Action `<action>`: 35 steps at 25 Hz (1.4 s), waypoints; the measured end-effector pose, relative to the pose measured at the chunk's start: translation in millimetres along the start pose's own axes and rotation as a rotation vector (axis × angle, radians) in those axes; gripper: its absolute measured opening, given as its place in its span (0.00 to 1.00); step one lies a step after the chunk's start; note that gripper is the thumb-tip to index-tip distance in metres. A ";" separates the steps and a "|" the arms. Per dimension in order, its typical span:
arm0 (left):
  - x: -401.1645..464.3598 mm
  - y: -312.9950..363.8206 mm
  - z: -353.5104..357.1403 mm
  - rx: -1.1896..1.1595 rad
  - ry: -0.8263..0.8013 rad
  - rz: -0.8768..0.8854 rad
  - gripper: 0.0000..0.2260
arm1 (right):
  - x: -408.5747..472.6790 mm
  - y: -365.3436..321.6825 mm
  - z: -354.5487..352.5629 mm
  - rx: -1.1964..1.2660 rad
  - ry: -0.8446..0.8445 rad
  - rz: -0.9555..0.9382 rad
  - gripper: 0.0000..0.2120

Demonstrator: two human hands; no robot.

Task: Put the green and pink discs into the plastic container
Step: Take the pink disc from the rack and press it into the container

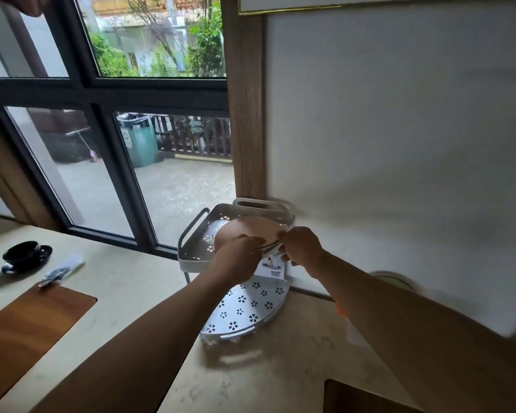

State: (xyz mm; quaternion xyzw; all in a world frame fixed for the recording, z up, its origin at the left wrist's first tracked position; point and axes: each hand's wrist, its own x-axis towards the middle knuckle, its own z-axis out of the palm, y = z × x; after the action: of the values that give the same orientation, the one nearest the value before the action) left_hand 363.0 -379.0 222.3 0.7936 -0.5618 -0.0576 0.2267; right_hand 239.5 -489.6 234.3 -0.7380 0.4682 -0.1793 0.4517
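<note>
Pink plastic, a flat disc [248, 231], lies tilted across the upper tier of a white two-tier corner rack [191, 234] that stands on the worktop [131, 278] in the corner by the window [108, 114]. This upper tier, perforated with flower-shaped holes, appears to be the container meant by the task.

Both hands meet at the near edge of the disc. The left hand [236, 257] is closed in a pinch on that edge, fingers curled down over it. The right hand [301, 245] is likewise closed on the edge just beside the left, thumb and fingers gripping. A thin pale line under the pink rim suggests a second layer or disc beneath; motion blur prevents confirmation.

A green round object [392, 278], blurred, sits on the worktop against the wall [399, 114], well apart from the rack and partly hidden behind the right forearm. It is probably the green disc, though I cannot be certain.

Judgement: the step in hand is seating the pink disc in the upper tier. The next move calls for letting go once the disc rests inside the rim, then reaching right for the green item. The lower tier [251, 305] holds nothing visible. A black cup [24, 253] and a wooden board [27, 332] lie at left, uninvolved.
</note>
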 end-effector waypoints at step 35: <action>19.0 194.9 19.3 -0.222 -0.048 0.248 0.05 | -87.1 67.0 -249.7 -0.325 0.069 -0.405 0.10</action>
State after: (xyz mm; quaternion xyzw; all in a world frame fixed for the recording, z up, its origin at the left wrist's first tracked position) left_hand 194.6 -454.0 290.9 0.6867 -0.6507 -0.1100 0.3047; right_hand -10.9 -550.0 323.9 -0.8730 0.3487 -0.2134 0.2658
